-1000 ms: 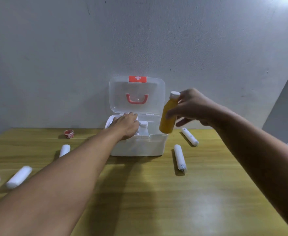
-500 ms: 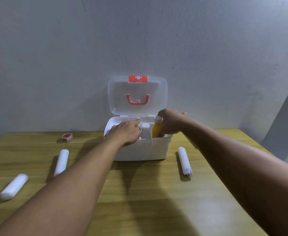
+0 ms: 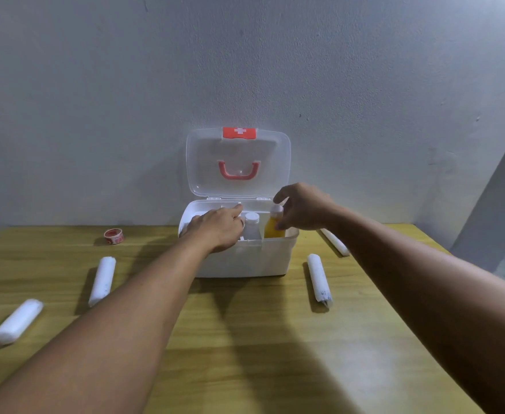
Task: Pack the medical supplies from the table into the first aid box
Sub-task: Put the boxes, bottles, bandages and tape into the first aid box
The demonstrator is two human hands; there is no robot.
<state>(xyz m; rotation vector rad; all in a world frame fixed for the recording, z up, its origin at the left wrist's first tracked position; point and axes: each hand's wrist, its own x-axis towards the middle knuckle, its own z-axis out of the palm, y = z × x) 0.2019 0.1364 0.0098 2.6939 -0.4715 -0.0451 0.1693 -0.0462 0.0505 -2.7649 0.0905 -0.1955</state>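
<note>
The white first aid box [image 3: 245, 261] stands open at the back of the table, its clear lid [image 3: 236, 162] upright against the wall. Inside it a white bottle [image 3: 252, 225] and an orange bottle [image 3: 273, 228] stand side by side. My right hand [image 3: 305, 209] is loosely curled around the orange bottle, with the thumb on its side and the index finger above the cap. Palm down, my left hand [image 3: 215, 228] rests on the box's left compartment beside the white bottle, gripping the box. Its fingertips are hidden.
White bandage rolls lie on the wooden table: two to the left [image 3: 102, 280] [image 3: 17, 321], one right of the box [image 3: 319, 279], and one behind my right forearm [image 3: 335, 242]. A red-and-white tape roll [image 3: 113, 236] sits at the back left. The grey wall is right behind the box.
My right hand brought the orange bottle from the air down into the box's right side, then loosened and rose slightly. The left hand stayed on the box.
</note>
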